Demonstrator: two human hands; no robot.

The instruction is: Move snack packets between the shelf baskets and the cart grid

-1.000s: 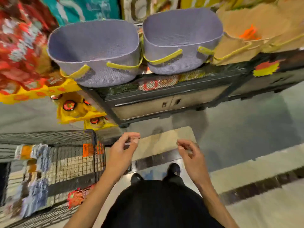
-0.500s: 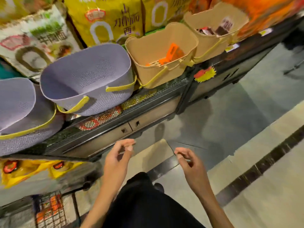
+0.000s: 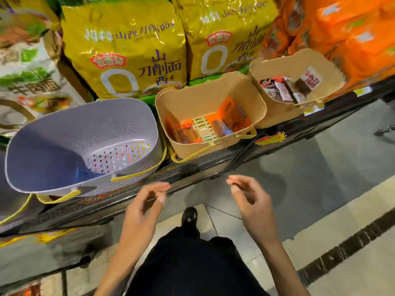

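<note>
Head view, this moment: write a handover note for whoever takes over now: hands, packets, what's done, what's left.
Left hand and right hand: both empty, fingers loosely curled, in front of the shelf.
Purple basket: no packets in it.
Middle tan basket holds orange packets; right tan basket holds dark red packets.
Cart grid: not clearly in view.
Done: possibly the purple basket.
Left: packets in both tan baskets; nothing in hand.

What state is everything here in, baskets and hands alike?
purple basket: empty
middle basket: nearly empty, with a few orange packets on its bottom
right basket: partly filled with dark packets
left hand: loosely curled, holds nothing
right hand: loosely curled, holds nothing
</note>
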